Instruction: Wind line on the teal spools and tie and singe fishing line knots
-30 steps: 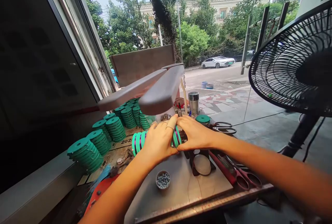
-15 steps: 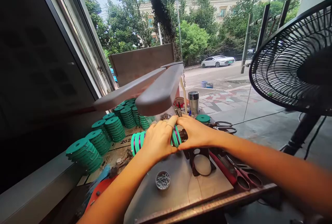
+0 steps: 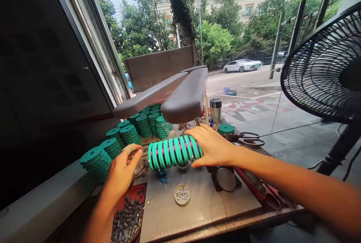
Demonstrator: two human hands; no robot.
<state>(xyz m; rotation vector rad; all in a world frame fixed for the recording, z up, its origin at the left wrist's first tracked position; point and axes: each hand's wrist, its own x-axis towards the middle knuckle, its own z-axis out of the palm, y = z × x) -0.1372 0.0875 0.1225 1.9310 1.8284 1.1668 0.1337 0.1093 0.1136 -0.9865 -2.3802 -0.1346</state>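
A horizontal row of green spools [image 3: 172,153] with purple line between the discs lies above the work board. My right hand [image 3: 211,147] grips the row's right end, thumb below and fingers on top. Left of the row, my left hand [image 3: 122,169] is apart from it, thumb and forefinger close together; whether something small is between them is too small to tell. Below the row stands a round cup of small whitish beads [image 3: 182,194]. A red tray [image 3: 143,194] of dark weights is beside my left forearm.
Stacks of green spools [image 3: 129,135] stand at the back left. A lamp-like grey arm [image 3: 184,102] hangs over the table. Black scissors [image 3: 251,139], a steel flask [image 3: 216,111] and red-handled scissors [image 3: 272,198] are on the right, with a fan [image 3: 324,66] beyond.
My left hand has come off the spool row and moved left, uncovering the row and the red tray. My right hand stays at the row's right end. The view has shifted slightly.
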